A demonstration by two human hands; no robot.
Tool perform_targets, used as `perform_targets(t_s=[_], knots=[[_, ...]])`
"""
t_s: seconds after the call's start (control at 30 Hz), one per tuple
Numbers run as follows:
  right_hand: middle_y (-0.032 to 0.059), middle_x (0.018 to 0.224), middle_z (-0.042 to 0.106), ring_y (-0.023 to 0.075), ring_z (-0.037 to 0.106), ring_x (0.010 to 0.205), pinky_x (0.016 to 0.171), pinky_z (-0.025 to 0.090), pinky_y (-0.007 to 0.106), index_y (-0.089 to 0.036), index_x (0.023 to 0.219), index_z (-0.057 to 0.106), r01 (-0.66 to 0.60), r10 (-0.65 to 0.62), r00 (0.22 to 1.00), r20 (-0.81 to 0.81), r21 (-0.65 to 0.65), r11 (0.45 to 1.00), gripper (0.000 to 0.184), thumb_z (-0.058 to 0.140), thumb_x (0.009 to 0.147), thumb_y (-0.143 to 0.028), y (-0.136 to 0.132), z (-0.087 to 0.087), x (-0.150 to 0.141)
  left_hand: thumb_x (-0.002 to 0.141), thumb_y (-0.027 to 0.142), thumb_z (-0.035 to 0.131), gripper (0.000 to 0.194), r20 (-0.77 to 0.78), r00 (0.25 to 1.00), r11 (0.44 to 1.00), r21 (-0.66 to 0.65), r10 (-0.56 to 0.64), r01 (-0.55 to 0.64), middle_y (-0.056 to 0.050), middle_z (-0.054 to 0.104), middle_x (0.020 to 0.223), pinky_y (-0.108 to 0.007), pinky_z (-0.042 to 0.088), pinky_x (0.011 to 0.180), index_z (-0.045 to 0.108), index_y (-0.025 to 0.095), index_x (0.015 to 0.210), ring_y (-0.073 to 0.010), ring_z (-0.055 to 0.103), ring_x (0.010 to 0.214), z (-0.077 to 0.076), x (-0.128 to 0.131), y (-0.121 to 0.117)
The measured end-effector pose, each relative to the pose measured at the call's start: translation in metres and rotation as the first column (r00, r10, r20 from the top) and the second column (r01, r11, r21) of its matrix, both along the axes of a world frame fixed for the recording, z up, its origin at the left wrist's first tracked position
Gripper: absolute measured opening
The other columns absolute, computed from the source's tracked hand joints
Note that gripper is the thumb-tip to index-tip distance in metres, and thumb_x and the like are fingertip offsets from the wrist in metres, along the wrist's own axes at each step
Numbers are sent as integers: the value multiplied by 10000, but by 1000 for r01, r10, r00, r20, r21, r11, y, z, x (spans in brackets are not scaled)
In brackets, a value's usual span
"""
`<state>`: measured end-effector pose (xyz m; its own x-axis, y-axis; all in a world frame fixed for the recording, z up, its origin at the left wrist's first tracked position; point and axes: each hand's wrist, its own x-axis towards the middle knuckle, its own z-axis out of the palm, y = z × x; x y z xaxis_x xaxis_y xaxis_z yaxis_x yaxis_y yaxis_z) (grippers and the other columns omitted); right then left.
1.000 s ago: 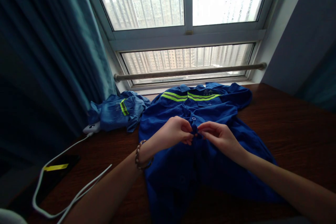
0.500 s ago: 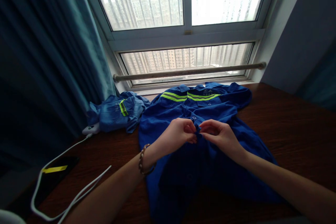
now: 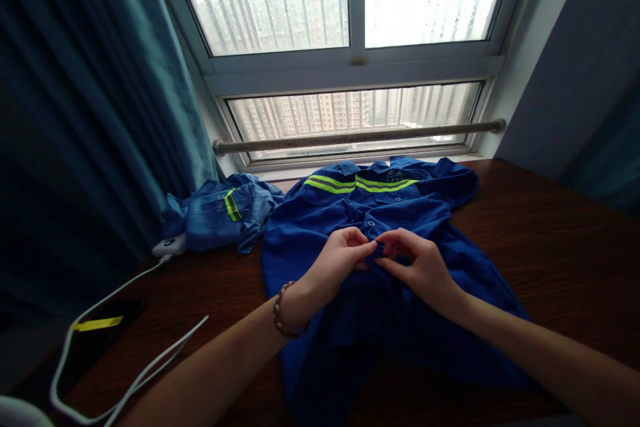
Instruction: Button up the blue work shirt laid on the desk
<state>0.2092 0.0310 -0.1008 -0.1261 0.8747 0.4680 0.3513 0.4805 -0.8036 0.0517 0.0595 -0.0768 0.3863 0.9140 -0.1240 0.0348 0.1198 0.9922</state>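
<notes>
A dark blue work shirt (image 3: 310,227) with yellow-green reflective stripes lies front up, its collar toward the window. Halfway down its button front, my left hand (image 3: 343,255) pinches the cloth edge between thumb and fingers. Close against it, my right hand (image 3: 415,267) also pinches the front edge, its fingertips touching or nearly touching the left ones. Just above the fingers a shirt button (image 3: 371,223) shows. Whatever sits right between the fingertips is hidden.
A bundled lighter blue garment (image 3: 215,217) with a reflective stripe lies left of the shirt. Beside it is a white device (image 3: 170,245) with a white cable (image 3: 75,323). A dark flat object (image 3: 107,340) with a yellow strip lies on the wooden table (image 3: 565,247). A rail (image 3: 360,138) crosses the window.
My left hand has turned and shifted slightly right, its thumb now reaching to the right fingertips. My right hand has moved slightly left, and the cloth below the hands has shifted.
</notes>
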Motion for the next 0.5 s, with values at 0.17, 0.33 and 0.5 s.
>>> perform_targets(t_s=[0.17, 0.33, 0.5], knots=[[-4, 751, 573, 133, 554, 697, 659, 458, 258, -184, 880, 596, 5, -5, 1000, -8, 18, 1000, 188, 637, 698, -155, 3, -3, 1, 568, 168, 734, 272, 139, 982, 957, -279, 126, -83, 3, 554, 633, -219, 464, 588, 501, 140, 706, -101, 554, 581, -6, 1, 2], [-11, 742, 567, 125, 549, 693, 658, 450, 247, -183, 859, 599, -10, 9, 999, -46, -14, 1000, 165, 643, 701, -169, 1, -1, -1, 573, 143, 731, 262, 191, 967, 953, -284, 166, -107, -13, 575, 633, -205, 456, 566, 507, 135, 707, -105, 560, 573, -9, 2, 1], [-12, 751, 568, 121, 548, 705, 660, 451, 234, -181, 880, 588, -94, 65, 978, -196, -139, 986, 215, 672, 690, -233, 5, -5, -1, 553, 224, 761, 305, 199, 964, 970, -205, 176, -135, 25, 533, 575, -157, 373, 473, 518, 137, 715, -67, 501, 495, -8, 6, -3]])
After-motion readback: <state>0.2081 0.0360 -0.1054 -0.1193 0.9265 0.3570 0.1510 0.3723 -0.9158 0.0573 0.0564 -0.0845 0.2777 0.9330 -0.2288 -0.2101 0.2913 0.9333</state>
